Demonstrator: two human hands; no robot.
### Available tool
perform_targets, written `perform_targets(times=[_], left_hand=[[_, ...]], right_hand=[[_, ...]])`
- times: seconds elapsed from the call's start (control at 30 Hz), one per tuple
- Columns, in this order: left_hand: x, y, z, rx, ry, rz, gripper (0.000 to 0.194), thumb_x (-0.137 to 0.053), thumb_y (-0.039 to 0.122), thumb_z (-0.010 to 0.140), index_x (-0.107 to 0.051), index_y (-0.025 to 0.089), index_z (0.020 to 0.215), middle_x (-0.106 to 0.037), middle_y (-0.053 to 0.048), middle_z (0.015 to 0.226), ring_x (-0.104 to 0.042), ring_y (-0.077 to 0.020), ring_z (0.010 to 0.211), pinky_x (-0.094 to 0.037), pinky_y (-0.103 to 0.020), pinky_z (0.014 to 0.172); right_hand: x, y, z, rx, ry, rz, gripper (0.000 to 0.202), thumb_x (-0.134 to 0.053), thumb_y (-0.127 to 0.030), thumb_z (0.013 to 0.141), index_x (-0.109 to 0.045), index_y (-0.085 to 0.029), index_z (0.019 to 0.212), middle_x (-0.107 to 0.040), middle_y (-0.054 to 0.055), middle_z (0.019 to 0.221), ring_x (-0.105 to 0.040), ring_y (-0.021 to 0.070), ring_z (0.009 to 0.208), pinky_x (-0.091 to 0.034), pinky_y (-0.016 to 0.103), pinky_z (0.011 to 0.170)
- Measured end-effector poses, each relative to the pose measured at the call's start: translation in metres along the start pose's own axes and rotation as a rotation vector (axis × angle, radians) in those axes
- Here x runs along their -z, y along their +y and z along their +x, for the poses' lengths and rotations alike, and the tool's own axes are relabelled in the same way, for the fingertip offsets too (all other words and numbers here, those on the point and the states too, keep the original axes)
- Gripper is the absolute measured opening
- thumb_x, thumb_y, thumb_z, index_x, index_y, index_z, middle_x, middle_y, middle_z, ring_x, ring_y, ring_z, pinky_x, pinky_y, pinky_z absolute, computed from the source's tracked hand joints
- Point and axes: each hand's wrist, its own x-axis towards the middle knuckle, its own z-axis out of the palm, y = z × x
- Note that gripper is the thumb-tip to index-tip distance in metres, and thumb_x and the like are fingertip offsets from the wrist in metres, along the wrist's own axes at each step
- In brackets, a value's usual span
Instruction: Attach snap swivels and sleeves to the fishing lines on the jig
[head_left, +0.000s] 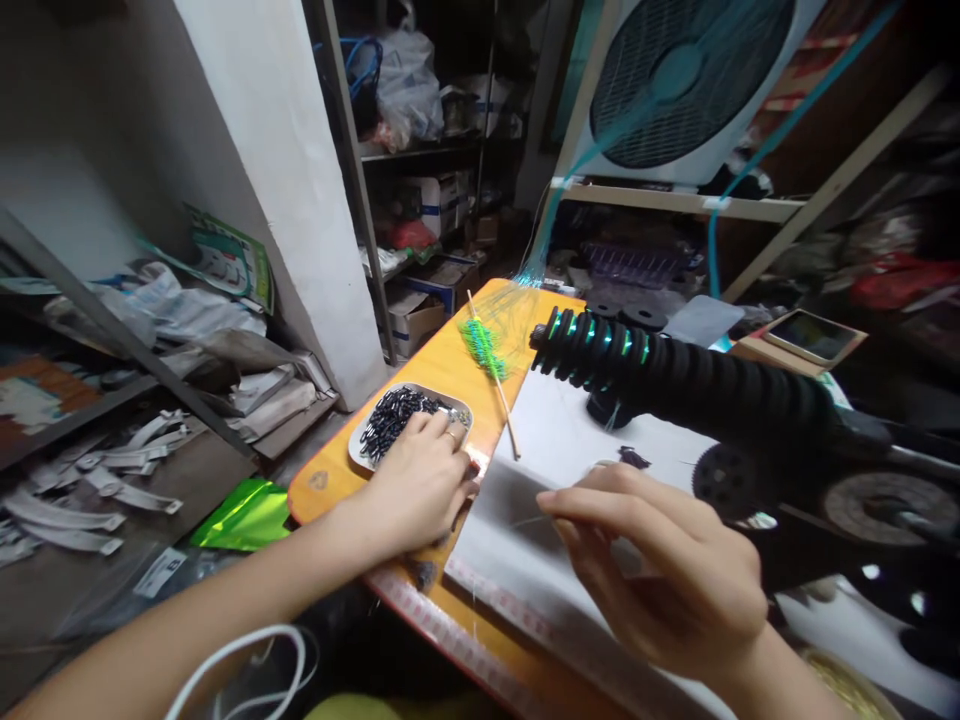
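Observation:
My left hand (424, 470) rests over the right end of a white tray (357, 462) of small black tube-shaped pieces (397, 410). Its fingers are curled together, and what they may hold is hidden. A tiny red spot shows beside them. My right hand (660, 560) hovers over a white sheet (517, 500), thumb and fingertips pinched on a thin, pale line (531, 520). Beyond the hands lies a thin wooden stick (507, 410) with a green and blue wound bundle (484, 348).
At the right, a black ribbed roller (675, 380) with shiny green bands juts over the yellow table (427, 365). Blue strands (551, 225) hang at the back below a box fan (675, 80). A green foil bag (244, 515) lies left of the table, near a white pillar (292, 190).

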Motion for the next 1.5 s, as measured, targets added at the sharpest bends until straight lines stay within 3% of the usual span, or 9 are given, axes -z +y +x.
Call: perform_targets(times=[0.43,0.73,0.9,1.03,1.17,1.27,1.37,1.5], left_hand=[[-0.009,0.016,-0.002,0.081,-0.020,0.111,0.032,-0.046,0.024,0.090,-0.073,0.006,0.094,-0.069,-0.024,0.100,-0.055,-0.0373,0.098,-0.036,-0.050,0.086],[-0.011,0.012,0.009,0.143,0.007,0.027,0.026,-0.049,0.017,0.087,-0.072,0.006,0.090,-0.070,-0.024,0.098,-0.055,-0.0383,0.102,-0.037,-0.052,0.089],[-0.009,0.008,0.009,0.218,0.077,-0.103,0.017,-0.053,0.019,0.086,-0.066,0.015,0.076,-0.068,-0.016,0.091,-0.057,-0.0347,0.100,-0.038,-0.050,0.090],[0.008,0.004,-0.012,0.308,0.089,-0.297,0.008,-0.054,0.018,0.082,-0.055,0.020,0.074,-0.065,-0.006,0.082,-0.060,-0.0221,0.078,-0.045,-0.034,0.072],[0.023,-0.002,-0.057,0.312,-0.011,-0.470,0.008,-0.053,0.016,0.084,-0.053,0.021,0.077,-0.060,0.003,0.067,-0.054,-0.0141,0.058,-0.039,-0.026,0.055],[0.020,-0.006,-0.085,0.373,-0.036,-0.913,0.009,-0.057,0.023,0.089,-0.060,0.020,0.098,-0.065,0.001,0.079,-0.051,-0.0111,0.056,-0.037,-0.024,0.051],[0.004,0.002,-0.093,0.489,0.098,-1.497,0.026,-0.071,0.033,0.086,-0.064,0.019,0.106,-0.067,-0.001,0.082,-0.045,-0.0053,0.047,-0.032,-0.020,0.044],[-0.015,0.028,-0.082,0.553,0.343,-1.882,0.029,-0.082,0.039,0.077,-0.069,0.015,0.086,-0.065,0.000,0.071,-0.045,-0.0020,0.044,-0.031,-0.015,0.043]], right_hand=[[-0.001,-0.006,0.001,0.025,0.033,0.076,0.022,-0.054,-0.001,0.088,-0.065,-0.015,0.101,-0.064,0.003,0.074,-0.056,0.0118,0.059,-0.043,0.023,0.050],[0.001,-0.005,0.000,0.051,0.021,0.068,0.023,-0.054,-0.001,0.087,-0.065,-0.014,0.103,-0.063,0.004,0.074,-0.054,0.0119,0.057,-0.042,0.023,0.049],[0.000,-0.005,0.002,-0.023,0.039,0.084,0.023,-0.056,0.000,0.088,-0.066,-0.014,0.103,-0.064,0.007,0.084,-0.063,0.0143,0.072,-0.052,0.024,0.061],[-0.003,-0.004,0.001,-0.070,0.021,0.139,0.019,-0.059,-0.002,0.089,-0.068,-0.014,0.100,-0.065,0.007,0.084,-0.065,0.0134,0.074,-0.053,0.023,0.064],[-0.004,-0.007,-0.002,-0.014,0.003,0.142,0.020,-0.058,-0.001,0.090,-0.068,-0.013,0.102,-0.067,0.006,0.081,-0.063,0.0114,0.067,-0.049,0.020,0.057],[-0.008,-0.012,-0.002,0.021,-0.052,0.095,0.018,-0.059,-0.003,0.091,-0.069,-0.012,0.102,-0.066,0.007,0.079,-0.061,0.0120,0.065,-0.047,0.022,0.055],[-0.018,-0.020,0.001,-0.020,-0.121,0.138,0.012,-0.061,-0.007,0.092,-0.071,-0.012,0.097,-0.063,0.006,0.075,-0.059,0.0127,0.063,-0.045,0.024,0.055],[-0.033,-0.026,0.004,-0.211,-0.100,0.289,0.008,-0.066,-0.012,0.091,-0.074,-0.013,0.093,-0.060,0.003,0.074,-0.057,0.0114,0.065,-0.045,0.021,0.056]])
